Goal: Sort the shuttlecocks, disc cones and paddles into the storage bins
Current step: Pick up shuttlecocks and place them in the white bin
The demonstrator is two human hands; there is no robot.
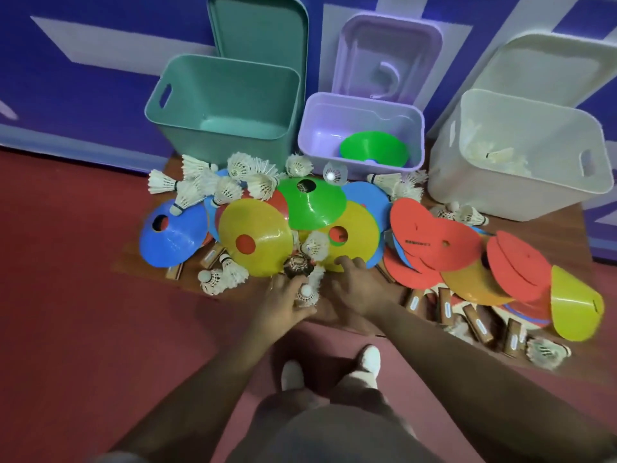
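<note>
A heap of disc cones, white shuttlecocks and wooden-handled paddles lies on the floor before three bins. My left hand grips shuttlecocks at the heap's near edge, one dark and one white-tipped. My right hand reaches forward, its fingertips touching the rim of a yellow cone. Another yellow cone, a green cone and a blue cone lie around it. Red cones and paddle handles spread to the right.
The teal bin at the back left holds nothing. The purple bin in the middle holds a green cone. The white bin on the right holds shuttlecocks. Lids lean on the blue wall behind. My feet stand near the heap.
</note>
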